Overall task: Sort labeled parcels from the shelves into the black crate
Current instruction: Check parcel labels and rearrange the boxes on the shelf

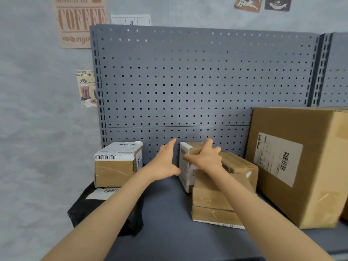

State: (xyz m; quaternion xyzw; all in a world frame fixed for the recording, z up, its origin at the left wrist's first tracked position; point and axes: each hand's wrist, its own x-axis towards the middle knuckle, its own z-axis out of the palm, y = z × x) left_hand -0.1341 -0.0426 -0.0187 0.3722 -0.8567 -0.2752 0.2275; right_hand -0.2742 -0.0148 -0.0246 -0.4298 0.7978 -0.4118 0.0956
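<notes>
A small brown parcel point(237, 163) with a white label on its left end stands on the grey shelf point(165, 213), near the pegboard. My right hand point(205, 157) rests on top of its left end with fingers spread. My left hand point(165, 161) is open just to the left of that parcel, thumb close to its label face. Another small labeled parcel point(115, 163) sits at the shelf's left end on a black plastic-wrapped parcel point(88, 206). Two flat brown parcels point(211, 204) are stacked in front of the middle parcel. The black crate is not in view.
A large cardboard box point(301, 162) with a barcode label fills the right side of the shelf. The grey pegboard point(188, 81) backs the shelf. Posters hang on the wall behind.
</notes>
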